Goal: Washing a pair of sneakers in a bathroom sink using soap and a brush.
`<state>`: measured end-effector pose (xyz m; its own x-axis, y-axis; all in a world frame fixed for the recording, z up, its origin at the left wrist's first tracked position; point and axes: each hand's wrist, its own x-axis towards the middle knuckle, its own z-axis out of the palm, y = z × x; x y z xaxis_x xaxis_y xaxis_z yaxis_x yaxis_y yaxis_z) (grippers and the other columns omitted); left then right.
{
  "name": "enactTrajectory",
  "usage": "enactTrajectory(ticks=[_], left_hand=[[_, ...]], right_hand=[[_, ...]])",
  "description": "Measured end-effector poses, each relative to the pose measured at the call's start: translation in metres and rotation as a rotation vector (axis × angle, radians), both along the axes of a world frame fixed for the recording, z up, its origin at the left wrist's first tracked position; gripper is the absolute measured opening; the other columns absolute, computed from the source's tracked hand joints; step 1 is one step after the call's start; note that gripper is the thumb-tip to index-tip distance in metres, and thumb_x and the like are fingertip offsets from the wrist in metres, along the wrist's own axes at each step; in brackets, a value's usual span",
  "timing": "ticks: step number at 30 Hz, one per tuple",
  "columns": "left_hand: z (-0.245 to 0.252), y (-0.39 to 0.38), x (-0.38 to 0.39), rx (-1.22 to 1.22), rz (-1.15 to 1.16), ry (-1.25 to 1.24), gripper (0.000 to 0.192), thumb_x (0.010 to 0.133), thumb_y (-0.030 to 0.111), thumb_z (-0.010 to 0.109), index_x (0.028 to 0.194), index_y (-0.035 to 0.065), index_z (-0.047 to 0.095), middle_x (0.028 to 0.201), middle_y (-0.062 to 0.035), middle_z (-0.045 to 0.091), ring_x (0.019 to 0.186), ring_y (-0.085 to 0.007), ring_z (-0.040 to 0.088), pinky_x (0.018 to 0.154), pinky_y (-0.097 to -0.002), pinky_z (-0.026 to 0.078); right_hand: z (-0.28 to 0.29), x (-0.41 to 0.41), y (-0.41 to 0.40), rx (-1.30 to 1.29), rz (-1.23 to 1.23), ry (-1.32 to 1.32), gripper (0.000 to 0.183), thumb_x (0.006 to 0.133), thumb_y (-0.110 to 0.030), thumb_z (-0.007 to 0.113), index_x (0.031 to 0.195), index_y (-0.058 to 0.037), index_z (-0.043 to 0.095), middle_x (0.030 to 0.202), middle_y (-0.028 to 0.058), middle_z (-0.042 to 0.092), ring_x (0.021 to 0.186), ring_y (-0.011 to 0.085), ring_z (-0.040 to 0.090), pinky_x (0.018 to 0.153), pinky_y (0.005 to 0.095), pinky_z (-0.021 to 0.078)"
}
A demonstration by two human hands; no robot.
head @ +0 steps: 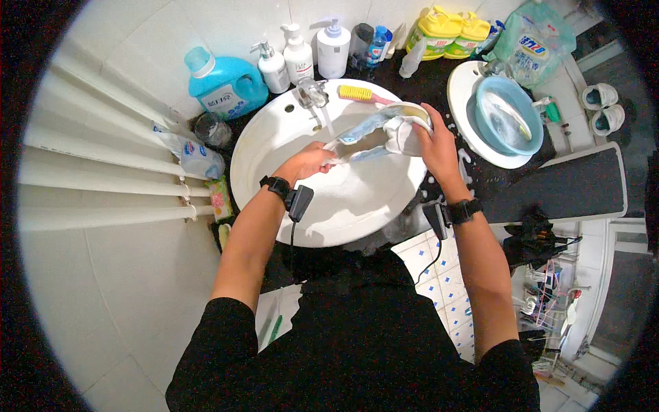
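Observation:
A white and pale blue shoe point(406, 135) is stretched between my two hands above an oval white sink point(329, 226). My left hand point(308, 162) grips its left end, and my right hand point(437, 147) holds the right end near the rim. Water runs from the metal faucet point(312, 93) close to the shoe's left end. A brush with yellow bristles and a pink handle point(356, 93) lies on the sink's back rim, just behind the shoe. The shoe hides part of the brush handle and of the basin.
A blue detergent jug point(226, 85) and several pump bottles point(333, 49) line the back. At right, a blue basin point(538, 129) with sudsy water and a submerged light object sits on a second sink point(460, 92). A wet dark counter point(437, 92) lies between; white shoes point(606, 121) stand far right.

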<state>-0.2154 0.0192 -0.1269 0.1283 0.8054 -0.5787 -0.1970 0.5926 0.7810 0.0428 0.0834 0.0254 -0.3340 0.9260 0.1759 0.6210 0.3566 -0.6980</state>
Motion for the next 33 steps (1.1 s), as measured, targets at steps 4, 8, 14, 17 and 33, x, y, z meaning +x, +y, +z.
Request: enactTrajectory(ticks=[4, 8, 14, 17, 33], left_hand=[[-0.001, -0.004, -0.006, 0.008, 0.081, -0.091, 0.019, 0.089, 0.014, 0.055, 0.102, 0.0011, 0.054, 0.08, -0.0033, 0.054, 0.059, -0.0096, 0.045, 0.055, -0.0228, 0.038], [0.015, 0.0, -0.001, 0.179, 0.333, -0.045, 0.022, 0.092, 0.019, 0.053, 0.103, 0.0007, 0.054, 0.077, -0.0027, 0.054, 0.053, -0.0077, 0.04, 0.051, -0.0214, 0.035], [0.016, 0.004, -0.003, 0.128, 0.391, -0.148, 0.027, 0.093, 0.028, 0.052, 0.098, 0.0019, 0.054, 0.07, -0.0007, 0.051, 0.05, -0.0067, 0.036, 0.046, -0.0199, 0.031], [0.014, 0.008, 0.001, 0.155, 0.347, -0.201, 0.026, 0.092, 0.029, 0.052, 0.095, 0.0028, 0.054, 0.067, 0.0004, 0.048, 0.05, -0.0073, 0.037, 0.046, -0.0207, 0.031], [-0.027, 0.037, 0.002, 0.108, 0.742, -0.019, 0.039, 0.087, 0.031, 0.059, 0.112, 0.0003, 0.058, 0.082, -0.0086, 0.061, 0.075, -0.0158, 0.056, 0.065, -0.0291, 0.044]], right_hand=[[-0.012, 0.0, -0.001, 0.003, -0.032, 0.043, 0.043, 0.087, -0.019, 0.057, 0.126, -0.0054, 0.045, 0.109, 0.0232, 0.06, 0.1, 0.0379, 0.059, 0.084, 0.0404, 0.0465], [-0.04, 0.012, 0.001, -0.063, -0.182, 0.09, 0.043, 0.087, -0.023, 0.057, 0.123, -0.0016, 0.048, 0.107, 0.0223, 0.061, 0.098, 0.0329, 0.06, 0.085, 0.0358, 0.0457], [-0.073, 0.034, 0.0, -0.355, -0.341, 0.279, 0.045, 0.086, -0.026, 0.058, 0.116, 0.0067, 0.052, 0.105, 0.0195, 0.062, 0.09, 0.0211, 0.06, 0.079, 0.0312, 0.0469], [-0.08, 0.04, -0.001, -0.431, -0.364, 0.383, 0.042, 0.086, -0.023, 0.058, 0.117, 0.0059, 0.052, 0.102, 0.017, 0.062, 0.086, 0.0213, 0.06, 0.077, 0.0311, 0.0474], [-0.096, 0.011, -0.058, -0.324, -0.42, 0.404, 0.046, 0.089, -0.018, 0.056, 0.128, 0.0024, 0.043, 0.115, 0.0205, 0.056, 0.102, 0.0246, 0.056, 0.09, 0.0325, 0.0422]])
